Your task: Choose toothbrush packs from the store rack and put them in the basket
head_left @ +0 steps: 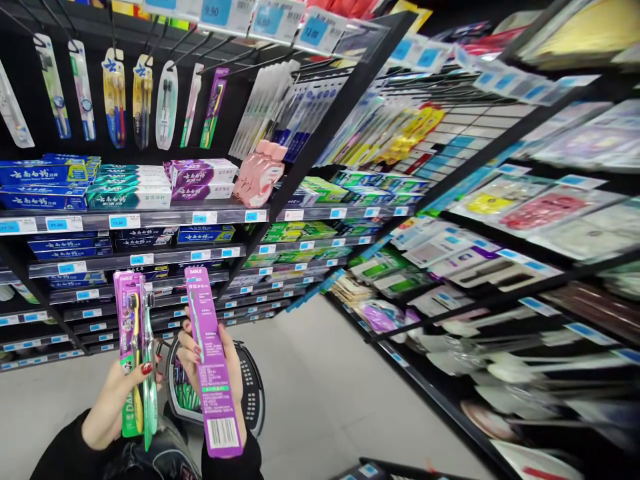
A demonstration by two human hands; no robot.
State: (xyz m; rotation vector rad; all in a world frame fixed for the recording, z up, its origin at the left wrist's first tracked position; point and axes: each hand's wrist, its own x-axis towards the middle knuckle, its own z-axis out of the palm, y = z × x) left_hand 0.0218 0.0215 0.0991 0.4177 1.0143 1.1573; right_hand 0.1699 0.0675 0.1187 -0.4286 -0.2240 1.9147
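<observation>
My left hand (pixel 131 381) is closed round packaged toothbrushes (pixel 134 333) in a purple and green pack, with a yellow and a green brush showing through the clear front. In my right hand (pixel 233 360) is another toothbrush pack (pixel 213 353), its purple printed back and barcode turned toward me. The fingers of that hand wrap round the pack's far side and edge. Both packs are upright, side by side and apart. Below and behind them is a dark shopping basket (pixel 255 387) holding more purple and green packs (pixel 186 393).
Toothbrushes hang on hooks (pixel 143 100) above a shelf (pixel 135 219) of boxed toothpaste (pixel 130 196). Pink bottles (pixel 257 177) stand at that shelf's end. Another rack (pixel 500 267) with packaged goods lines the right side. Grey floor (pixel 320 393) lies between the racks.
</observation>
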